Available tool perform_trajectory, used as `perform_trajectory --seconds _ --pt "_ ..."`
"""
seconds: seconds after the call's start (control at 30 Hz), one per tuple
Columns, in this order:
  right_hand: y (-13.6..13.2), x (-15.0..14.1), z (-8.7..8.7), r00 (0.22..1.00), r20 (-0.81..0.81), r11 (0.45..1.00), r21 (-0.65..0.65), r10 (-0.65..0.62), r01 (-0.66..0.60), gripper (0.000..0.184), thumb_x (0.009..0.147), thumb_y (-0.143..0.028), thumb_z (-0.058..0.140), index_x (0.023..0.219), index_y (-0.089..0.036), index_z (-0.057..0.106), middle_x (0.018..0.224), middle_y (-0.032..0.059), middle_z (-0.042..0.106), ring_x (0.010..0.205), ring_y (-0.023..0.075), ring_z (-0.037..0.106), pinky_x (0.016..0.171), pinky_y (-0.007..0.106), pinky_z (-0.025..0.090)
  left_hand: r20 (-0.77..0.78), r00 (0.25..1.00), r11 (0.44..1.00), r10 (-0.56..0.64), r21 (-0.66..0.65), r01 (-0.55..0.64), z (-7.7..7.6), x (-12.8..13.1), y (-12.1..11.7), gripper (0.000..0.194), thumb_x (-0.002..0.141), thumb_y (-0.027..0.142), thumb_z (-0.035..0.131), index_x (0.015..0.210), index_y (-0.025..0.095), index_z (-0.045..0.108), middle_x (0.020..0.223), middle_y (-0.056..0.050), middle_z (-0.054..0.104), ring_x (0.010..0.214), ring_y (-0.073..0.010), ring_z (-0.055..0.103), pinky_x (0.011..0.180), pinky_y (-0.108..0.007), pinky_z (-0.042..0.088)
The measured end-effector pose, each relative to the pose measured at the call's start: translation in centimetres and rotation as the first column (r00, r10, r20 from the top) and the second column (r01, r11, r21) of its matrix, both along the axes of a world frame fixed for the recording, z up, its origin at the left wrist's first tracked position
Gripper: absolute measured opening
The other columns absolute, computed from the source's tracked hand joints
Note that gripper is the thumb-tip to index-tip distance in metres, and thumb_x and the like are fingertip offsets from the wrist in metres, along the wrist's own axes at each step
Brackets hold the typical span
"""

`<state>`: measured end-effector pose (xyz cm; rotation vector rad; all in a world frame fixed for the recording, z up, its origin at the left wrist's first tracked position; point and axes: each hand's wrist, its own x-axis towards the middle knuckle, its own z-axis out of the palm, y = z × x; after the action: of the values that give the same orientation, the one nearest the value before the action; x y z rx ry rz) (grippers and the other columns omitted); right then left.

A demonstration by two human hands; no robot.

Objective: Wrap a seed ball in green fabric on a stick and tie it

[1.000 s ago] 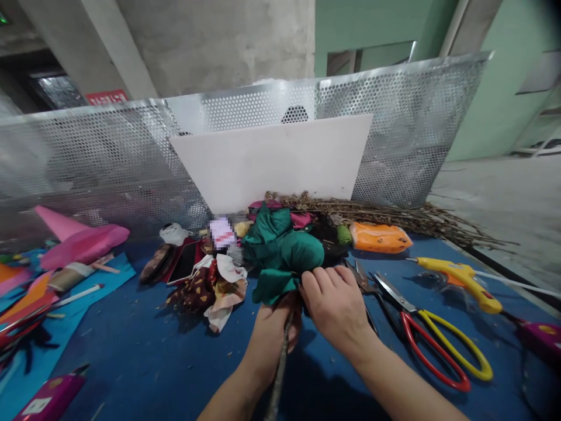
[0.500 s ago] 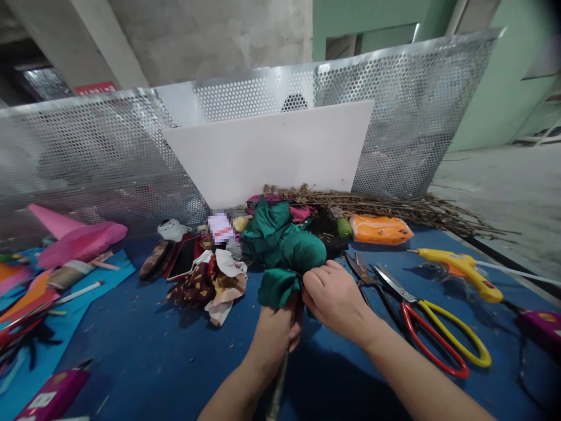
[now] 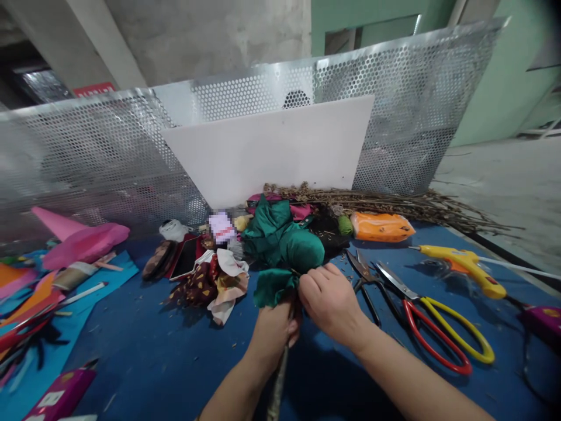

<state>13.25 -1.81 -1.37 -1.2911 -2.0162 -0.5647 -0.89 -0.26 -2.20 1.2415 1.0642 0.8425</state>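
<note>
My left hand (image 3: 277,327) is closed round a stick (image 3: 277,389) that runs down toward me. At the stick's top, dark green satin cloth (image 3: 302,248) bulges into a rounded ball, and a loose flap of it sticks out above my left hand. Fingers curled, my right hand (image 3: 328,301) pinches the cloth just below the ball, against the stick. What lies under its fingertips is hidden. Behind the ball lies more crumpled green satin (image 3: 269,225). To the right of my right hand rest black-handled shears (image 3: 363,270) and scissors (image 3: 397,283) with red and yellow handles.
A yellow glue gun (image 3: 464,266) lies at the right, below an orange packet (image 3: 382,227) and dry twigs (image 3: 394,202). Patterned cloth scraps (image 3: 199,283) and a phone (image 3: 186,258) are at the left. A white board (image 3: 276,152) leans on perforated metal panels (image 3: 407,117) behind.
The small green flap has spread a little to the left. My right hand has shifted slightly left and down at the ball's base; my left hand keeps its hold on the stick.
</note>
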Motion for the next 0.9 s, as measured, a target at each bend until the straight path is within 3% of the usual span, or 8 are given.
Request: perform_trajectory --seconds 0.1,0.27,0.5,0.63,0.77,0.9 --pt "-0.1 0.3 0.5 0.997 -0.056 0.998 0.021 -0.061 0.062 0.026 0.091 -0.014 0.039 0.066 -0.02 0.047 0.061 0.0005 0.048 0.06 0.0161 0.04 0.062 0.032 0.025 -0.029 0.999 0.999 -0.043 0.027 0.043 0.5 0.3 -0.1 0.03 0.078 0.044 0.056 0.062 0.02 0.049 0.045 0.006 0.038 0.032 -0.006 0.032 0.027 -0.017 0.025" --pt "-0.2 1.1 1.2 0.979 -0.195 0.998 -0.01 -0.055 0.054 0.03 0.092 -0.017 0.036 0.063 -0.021 0.042 0.058 -0.0003 0.046 0.058 0.0146 0.039 0.061 0.03 0.027 0.198 0.976 0.987 -0.088 -0.115 0.113 0.8 0.5 -0.8 0.045 0.065 0.06 0.068 0.071 0.02 0.046 0.046 0.009 0.038 0.032 -0.0035 0.028 0.03 -0.017 0.028" --pt "-0.2 1.2 1.2 0.94 -0.335 0.998 -0.002 -0.064 0.067 0.032 0.093 -0.019 0.039 0.061 -0.022 0.037 0.056 -0.0015 0.044 0.057 0.0143 0.04 0.06 0.03 0.027 0.24 0.968 0.972 -0.069 -0.201 0.119 0.9 1.0 -1.0 0.043 0.064 0.057 0.07 0.073 0.02 0.05 0.048 0.008 0.04 0.031 -0.0029 0.028 0.03 -0.016 0.025" --pt "-0.1 1.1 1.3 0.929 -0.364 0.997 -0.062 -0.066 0.046 0.032 0.094 -0.021 0.038 0.062 -0.021 0.039 0.057 -0.0017 0.045 0.057 0.0138 0.041 0.06 0.028 0.028 0.286 0.948 0.957 -0.14 -0.206 0.204 0.4 0.8 -0.2 0.052 0.052 0.064 0.072 0.066 0.02 0.048 0.046 0.008 0.04 0.03 -0.0034 0.03 0.028 -0.017 0.027" --pt "-0.1 0.9 1.3 0.954 -0.3 0.995 -0.098 -0.027 -0.003 0.029 0.095 -0.022 0.036 0.068 -0.02 0.047 0.061 0.0001 0.052 0.059 0.0139 0.044 0.061 0.028 0.029 0.175 0.981 0.987 -0.086 -0.121 0.108 1.1 0.7 0.1 0.048 0.059 0.062 0.069 0.064 0.019 0.047 0.043 0.008 0.04 0.029 -0.004 0.031 0.029 -0.018 0.029" --pt "-0.1 0.6 1.2 0.974 -0.221 0.992 -0.105 0.046 -0.07 0.028 0.095 -0.021 0.036 0.072 -0.018 0.053 0.062 0.0012 0.056 0.059 0.0143 0.048 0.061 0.029 0.029 -0.125 0.992 1.0 -0.001 -0.01 -0.001 2.4 0.5 0.4 0.046 0.071 0.058 0.061 0.053 0.019 0.046 0.034 0.006 0.039 0.025 -0.007 0.036 0.028 -0.018 0.024"
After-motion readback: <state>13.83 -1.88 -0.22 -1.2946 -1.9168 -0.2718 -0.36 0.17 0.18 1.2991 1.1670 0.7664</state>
